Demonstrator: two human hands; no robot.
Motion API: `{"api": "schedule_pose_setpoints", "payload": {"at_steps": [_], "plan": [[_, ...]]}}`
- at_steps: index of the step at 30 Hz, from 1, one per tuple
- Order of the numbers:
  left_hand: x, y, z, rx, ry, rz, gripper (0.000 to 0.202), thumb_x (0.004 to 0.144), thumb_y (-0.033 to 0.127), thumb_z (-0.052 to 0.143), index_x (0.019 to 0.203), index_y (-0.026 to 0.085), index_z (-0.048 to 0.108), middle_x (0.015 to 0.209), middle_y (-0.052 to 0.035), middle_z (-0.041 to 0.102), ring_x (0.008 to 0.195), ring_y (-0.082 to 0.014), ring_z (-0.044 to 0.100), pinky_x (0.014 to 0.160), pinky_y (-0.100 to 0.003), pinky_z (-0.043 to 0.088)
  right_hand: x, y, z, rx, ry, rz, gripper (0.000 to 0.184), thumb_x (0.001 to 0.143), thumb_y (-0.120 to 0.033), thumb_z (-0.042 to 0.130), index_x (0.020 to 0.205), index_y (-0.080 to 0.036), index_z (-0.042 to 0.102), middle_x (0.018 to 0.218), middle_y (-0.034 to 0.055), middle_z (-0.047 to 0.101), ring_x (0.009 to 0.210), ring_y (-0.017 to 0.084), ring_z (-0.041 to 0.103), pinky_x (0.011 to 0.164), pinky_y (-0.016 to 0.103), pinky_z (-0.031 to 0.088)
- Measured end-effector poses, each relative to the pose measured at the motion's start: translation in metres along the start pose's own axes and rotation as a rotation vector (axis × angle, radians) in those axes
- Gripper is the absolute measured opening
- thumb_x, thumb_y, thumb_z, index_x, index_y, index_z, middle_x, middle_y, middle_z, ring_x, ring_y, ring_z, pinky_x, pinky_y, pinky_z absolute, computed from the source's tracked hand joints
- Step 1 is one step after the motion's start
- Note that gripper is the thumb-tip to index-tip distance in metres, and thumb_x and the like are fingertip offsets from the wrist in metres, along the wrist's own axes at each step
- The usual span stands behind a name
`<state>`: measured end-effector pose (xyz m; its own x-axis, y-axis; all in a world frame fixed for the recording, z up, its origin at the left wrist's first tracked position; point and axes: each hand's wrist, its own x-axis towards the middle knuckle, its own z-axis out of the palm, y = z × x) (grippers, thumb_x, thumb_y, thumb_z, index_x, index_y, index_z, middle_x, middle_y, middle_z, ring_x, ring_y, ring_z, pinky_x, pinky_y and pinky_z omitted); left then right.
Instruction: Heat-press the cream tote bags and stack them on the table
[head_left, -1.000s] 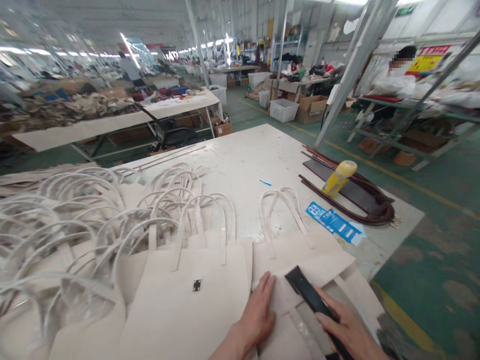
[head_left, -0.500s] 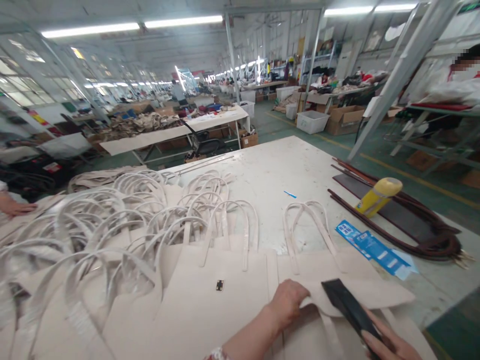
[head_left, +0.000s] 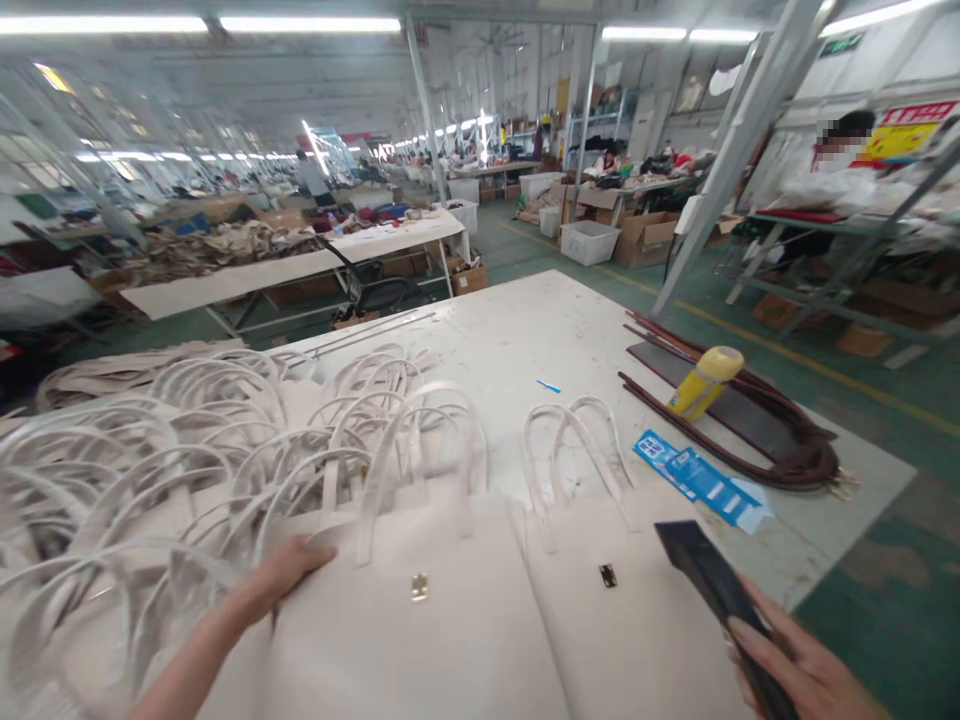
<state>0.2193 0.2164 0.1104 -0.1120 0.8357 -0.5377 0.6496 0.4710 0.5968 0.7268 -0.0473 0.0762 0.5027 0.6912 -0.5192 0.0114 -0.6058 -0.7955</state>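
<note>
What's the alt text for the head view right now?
The left hand grips the edge of a cream tote bag on a white worktable, while the right hand holds a flat black tool. Beside it lies another cream tote.

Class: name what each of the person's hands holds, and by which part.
Right hand: black flat tool, by its near end. Left hand: cream bag, at its upper left corner.
</note>
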Motion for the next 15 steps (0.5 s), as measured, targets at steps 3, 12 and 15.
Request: {"api": "schedule_pose_setpoints", "payload": {"at_steps": [3, 12, 15], "plan": [[0.013, -0.040, -0.032, 0.394, 0.542, 0.072, 0.033, 0.060, 0.036, 0.050, 0.087, 0.017, 0.056, 0.066, -0.0016, 0.061, 0.075, -0.0295, 0.058, 0.068, -0.045, 0.046, 0.008, 0.003, 0.043, -0.003, -0.237, -0.003, 0.069, 0.075, -0.052, 0.045, 0.134, -0.027, 0.020, 0.048, -0.0075, 0.042, 0.037, 0.012, 0.048, 0.032, 0.023, 0.041], [-0.073, -0.005, 0.244, 0.443, -0.126, 1.153, 0.047, 0.077, 0.012, 0.036, 0.122, 0.024, 0.038, 0.125, -0.0053, 0.045, 0.119, -0.0194, 0.035, 0.101, -0.044, 0.027, 0.040, -0.024, 0.116, -0.118, -0.459, -0.041, 0.059, 0.077, -0.044, 0.045, 0.131, -0.028, 0.029, 0.052, -0.0072, 0.043, 0.032, 0.009, 0.044, 0.027, 0.019, 0.037], [-0.080, 0.000, 0.305, 0.518, -0.351, 1.076, 0.054, 0.077, 0.023, 0.045, 0.129, 0.025, 0.030, 0.137, -0.0042, 0.031, 0.127, -0.0238, 0.019, 0.104, -0.051, 0.013, 0.052, -0.042, 0.125, -0.129, -0.482, -0.030, 0.059, 0.076, -0.044, 0.045, 0.130, -0.025, 0.031, 0.050, -0.0073, 0.044, 0.032, 0.010, 0.045, 0.027, 0.020, 0.037]]}}
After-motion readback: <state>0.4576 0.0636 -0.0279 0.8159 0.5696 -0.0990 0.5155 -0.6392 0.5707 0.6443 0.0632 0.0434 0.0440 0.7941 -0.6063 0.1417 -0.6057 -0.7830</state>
